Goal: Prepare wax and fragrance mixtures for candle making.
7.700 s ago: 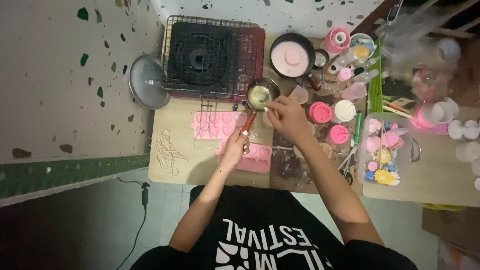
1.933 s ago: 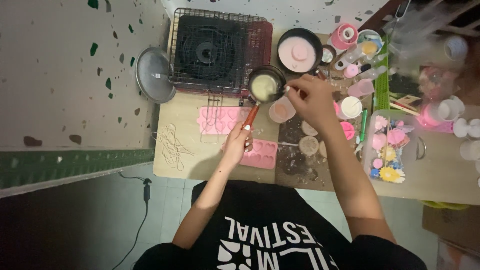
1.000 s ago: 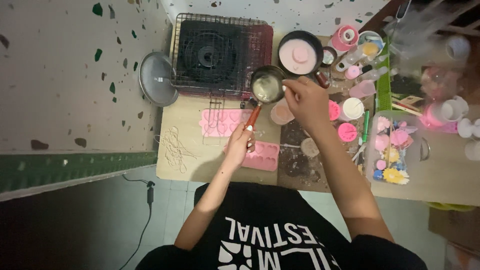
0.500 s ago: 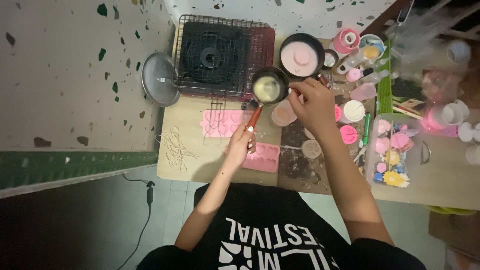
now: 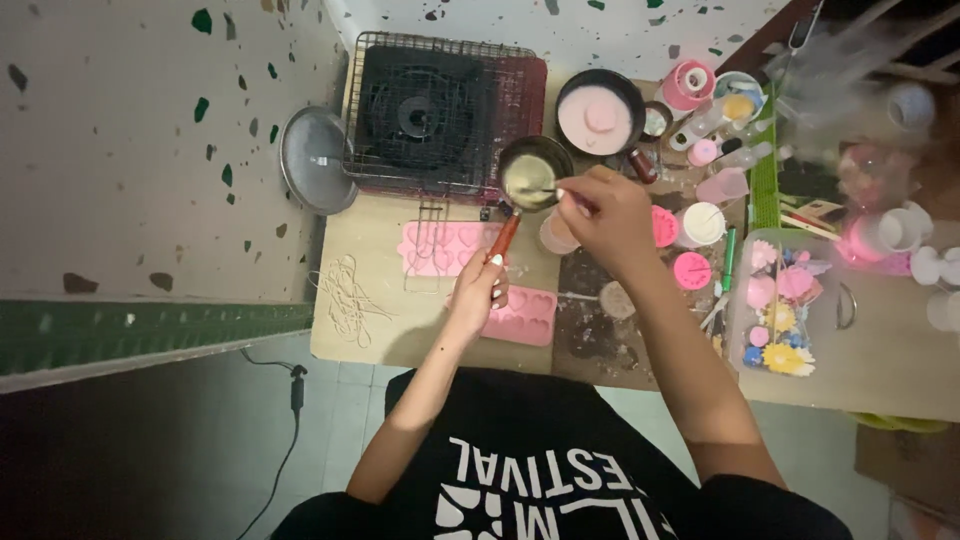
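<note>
Stirring step: left hand [image 5: 478, 290] grips small pan [image 5: 534, 175] handle, frame centre; right hand [image 5: 605, 210] pinches thin stirrer [image 5: 550, 190] in pale liquid; next likely needs steady pan.

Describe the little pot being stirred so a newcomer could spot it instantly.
Start at the black stove under its wire rack. By its front right corner sits the small metal pot, pale liquid inside. Its red handle, gripped by the left hand, distinguishes it from the larger pink-filled pan.

A home craft corner for candle or soap making: a portable gas stove [image 5: 425, 115], pink heart-shaped silicone moulds [image 5: 440, 248], small pink pots and flower-shaped pieces crowd the low wooden surface [image 5: 370, 330].
</note>
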